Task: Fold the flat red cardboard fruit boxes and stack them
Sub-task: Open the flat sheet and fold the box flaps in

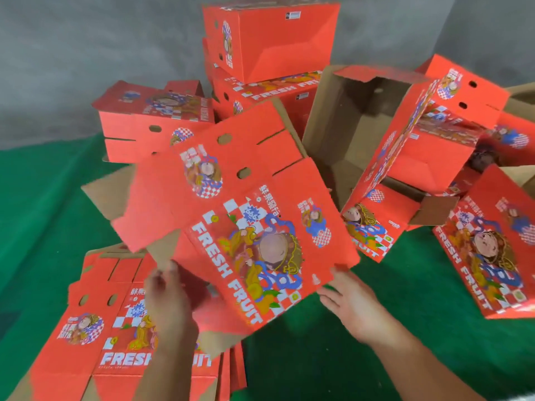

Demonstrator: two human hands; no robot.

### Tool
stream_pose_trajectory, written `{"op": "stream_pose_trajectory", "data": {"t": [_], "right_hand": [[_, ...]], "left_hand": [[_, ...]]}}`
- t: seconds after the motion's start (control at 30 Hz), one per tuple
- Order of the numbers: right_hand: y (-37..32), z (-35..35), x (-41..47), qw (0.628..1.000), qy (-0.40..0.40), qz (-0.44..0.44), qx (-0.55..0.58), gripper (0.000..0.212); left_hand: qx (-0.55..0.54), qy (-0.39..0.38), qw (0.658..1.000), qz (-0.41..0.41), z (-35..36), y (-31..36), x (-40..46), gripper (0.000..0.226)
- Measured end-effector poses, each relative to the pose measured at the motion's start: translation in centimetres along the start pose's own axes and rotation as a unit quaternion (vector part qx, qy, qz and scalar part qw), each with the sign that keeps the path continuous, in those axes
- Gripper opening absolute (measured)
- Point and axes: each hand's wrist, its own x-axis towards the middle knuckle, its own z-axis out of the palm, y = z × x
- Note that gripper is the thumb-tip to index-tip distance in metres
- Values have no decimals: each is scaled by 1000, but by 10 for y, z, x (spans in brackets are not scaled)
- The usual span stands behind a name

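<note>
Flat stack (95, 337): lower left of frame, on the green floor covering (37, 215). Unfolded red blanks lying printed side up; "FRESH FRUIT" reads upright toward the viewer, long axis running toward the bottom edge.
Left hand (169, 299): lower centre-left, motion-blurred. Fingertips at the lower left edge of the lifted blank; whether they pinch it or only touch it, cannot tell.
Lifted blank (240, 215): centre of frame, held above the flat stack, still flat, printed side up. Rotated so the "FRESH FRUIT" line runs diagonally from upper left to lower right; the end with the punched holes points to the upper left, long axis toward the lower right.
Right hand (351, 302): lower centre-right, fingers extended and relaxed, tips at the blank's lower right edge, not curled round it.
Folded boxes, back (269, 39): upper centre, stacked against the grey wall (72, 53); one more folded box (144, 123) to their left.
Open box (356, 131): right of centre, brown inside facing the viewer.
Tilted boxes (492, 241): right edge, leaning, unstacked.
</note>
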Motion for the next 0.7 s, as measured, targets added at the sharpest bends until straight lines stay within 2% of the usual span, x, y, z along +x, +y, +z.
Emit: {"op": "stream_pose_trajectory", "data": {"t": [0.07, 0.13, 0.2, 0.3, 0.43, 0.53, 0.63, 0.7], "right_hand": [[-15, -2, 2, 996, 80, -25, 33, 60], [-31, -1, 1, 990, 121, -74, 14, 68], [-45, -1, -1, 980, 139, -139, -5, 63], [-68, 0, -8, 963, 134, -224, -69, 78], [-99, 1, -17, 913, 104, -342, -198, 73], [-121, 1, -21, 880, 95, -392, -249, 74], [-138, 2, -22, 880, 86, -391, -256, 80], [-145, 0, -22, 888, 71, -383, -244, 84]], "left_hand": [[55, 22, 994, 94, -3, 35, 6, 34], [124, -6, 976, 177, -2, 64, 10, 38], [235, -61, 941, 235, 7, 84, 6, 45], [338, -95, 894, 278, 31, 106, -21, 44], [371, -120, 867, 310, 55, 119, -45, 31], [375, -131, 859, 324, 63, 126, -50, 25], [381, -114, 840, 370, 70, 142, -55, 31], [378, -124, 832, 386, 74, 152, -57, 24]]}}
